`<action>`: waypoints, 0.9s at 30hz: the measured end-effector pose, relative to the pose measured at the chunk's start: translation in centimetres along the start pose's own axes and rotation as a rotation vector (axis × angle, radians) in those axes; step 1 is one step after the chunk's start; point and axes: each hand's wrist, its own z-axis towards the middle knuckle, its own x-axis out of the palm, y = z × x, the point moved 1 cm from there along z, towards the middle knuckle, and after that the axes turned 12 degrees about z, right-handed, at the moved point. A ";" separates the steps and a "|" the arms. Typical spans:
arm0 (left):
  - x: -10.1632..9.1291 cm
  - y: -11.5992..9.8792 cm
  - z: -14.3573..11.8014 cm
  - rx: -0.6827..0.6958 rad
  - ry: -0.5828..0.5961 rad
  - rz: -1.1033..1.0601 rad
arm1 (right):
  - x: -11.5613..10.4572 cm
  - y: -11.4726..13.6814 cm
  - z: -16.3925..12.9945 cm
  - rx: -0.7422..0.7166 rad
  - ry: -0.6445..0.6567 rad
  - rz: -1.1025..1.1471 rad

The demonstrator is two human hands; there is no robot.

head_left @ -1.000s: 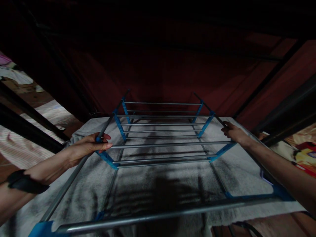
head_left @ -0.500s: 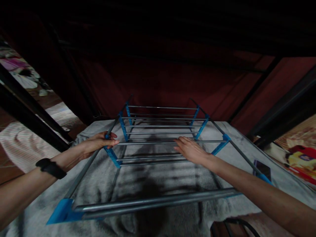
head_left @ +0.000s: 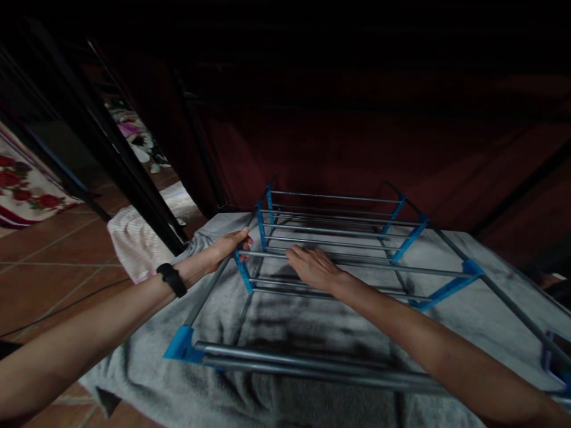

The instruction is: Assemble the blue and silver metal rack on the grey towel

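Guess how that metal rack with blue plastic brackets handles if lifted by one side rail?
The metal rack with blue plastic brackets is thin tube throughout, so probably light for its size. Long rails in plastic joints may let it flex or fold. The left hand grips one rail and the right hand lies on the bars. Smooth tube may be slippery.

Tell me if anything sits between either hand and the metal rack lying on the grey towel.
Nothing visible does. The left hand already grips the rack at its left side rail, and the right hand lies flat on a crossbar near the middle. The grey towel lies underneath the rack.
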 end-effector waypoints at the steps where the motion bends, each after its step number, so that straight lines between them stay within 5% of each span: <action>1: 0.0 0.1 0.0 -0.013 0.011 -0.011 | 0.1 0.5 0.7 -0.012 0.003 0.015; 12: 0.1 1.1 0.8 0.052 0.026 0.044 | 0.0 0.8 2.6 0.000 0.080 0.150; 27: 0.6 -0.8 -0.3 0.016 -0.003 0.070 | -0.8 0.5 3.6 0.019 0.174 0.287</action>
